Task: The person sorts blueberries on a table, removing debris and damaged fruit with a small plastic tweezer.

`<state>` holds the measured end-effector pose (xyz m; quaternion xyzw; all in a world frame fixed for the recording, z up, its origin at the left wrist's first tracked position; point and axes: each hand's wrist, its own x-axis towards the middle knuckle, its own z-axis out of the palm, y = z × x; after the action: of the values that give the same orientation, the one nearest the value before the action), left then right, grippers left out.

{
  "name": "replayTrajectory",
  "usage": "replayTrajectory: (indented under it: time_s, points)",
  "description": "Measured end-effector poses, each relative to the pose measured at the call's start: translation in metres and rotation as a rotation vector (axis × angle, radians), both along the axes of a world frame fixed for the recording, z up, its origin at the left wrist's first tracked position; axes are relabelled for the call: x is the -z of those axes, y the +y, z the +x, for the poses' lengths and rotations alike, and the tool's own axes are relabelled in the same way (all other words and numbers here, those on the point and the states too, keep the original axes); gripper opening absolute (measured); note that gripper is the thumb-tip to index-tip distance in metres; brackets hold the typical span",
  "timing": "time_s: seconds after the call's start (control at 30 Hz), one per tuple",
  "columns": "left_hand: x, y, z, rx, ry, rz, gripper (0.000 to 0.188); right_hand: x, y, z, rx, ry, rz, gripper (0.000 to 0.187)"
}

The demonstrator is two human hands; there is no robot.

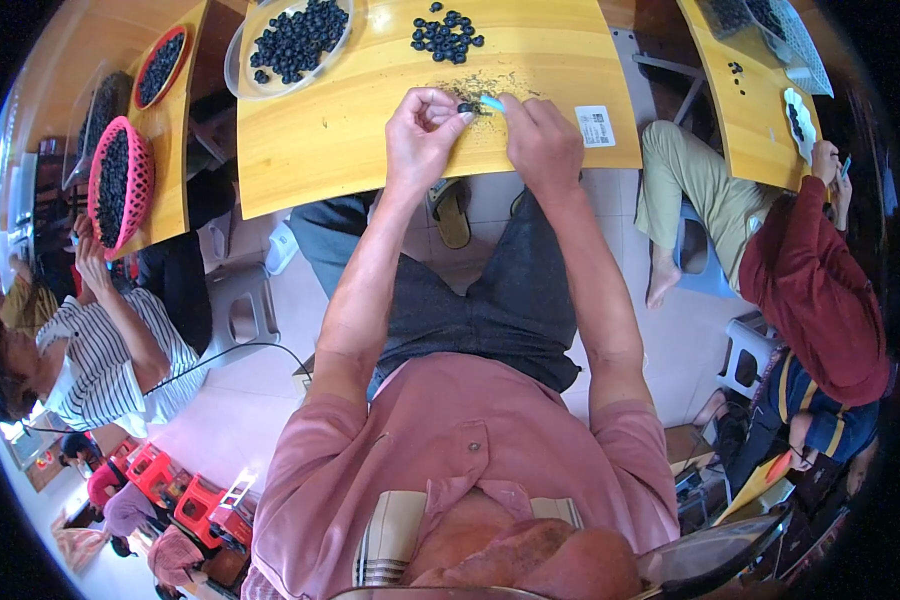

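Over the near part of the wooden table [350, 130], my left hand [425, 135] pinches a small black round part [464, 108] between thumb and fingertips. My right hand [545, 145] grips a slim light-blue tool [492, 103], its end close to that part; the tool's working tip is too small to make out. Dark shavings [485, 85] lie scattered on the wood beneath and beyond both hands. Farther off sits a loose pile of similar black parts [448, 38]. A clear round tub [235, 70] at the far left holds many more.
A white printed card [595, 127] lies right of my right hand. On the left table stand a pink basket [142, 190] and a red-rimmed bowl [183, 60] of black parts. Co-workers sit on both sides. Stools [245, 300] stand on the floor.
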<state>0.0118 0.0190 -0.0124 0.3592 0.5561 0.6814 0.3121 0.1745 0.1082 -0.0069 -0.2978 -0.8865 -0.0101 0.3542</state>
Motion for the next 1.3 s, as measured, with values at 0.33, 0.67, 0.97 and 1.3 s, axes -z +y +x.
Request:
replayTrajectory:
  time_s: [0.33, 0.67, 0.97, 1.3]
  points:
    - [-0.0016, 0.0008, 0.0001, 0.008, -0.008, -0.023, 0.033, -0.0012, -0.0019, -0.0005, 0.014, 0.010, 0.007, 0.025]
    - [-0.0025, 0.0015, -0.0013, -0.017, 0.075, -0.014, 0.022, 0.0010, -0.0013, 0.0003, 0.002, 0.032, 0.013, 0.020]
    - [-0.0032, 0.0011, -0.0018, -0.065, 0.022, -0.121, 0.020, 0.0007, -0.0012, 0.0006, 0.001, 0.029, 0.003, 0.023]
    - [-0.0028, -0.0006, -0.0003, -0.024, -0.040, -0.134, 0.021, -0.0016, -0.0034, 0.0020, -0.027, 0.058, 0.031, 0.024]
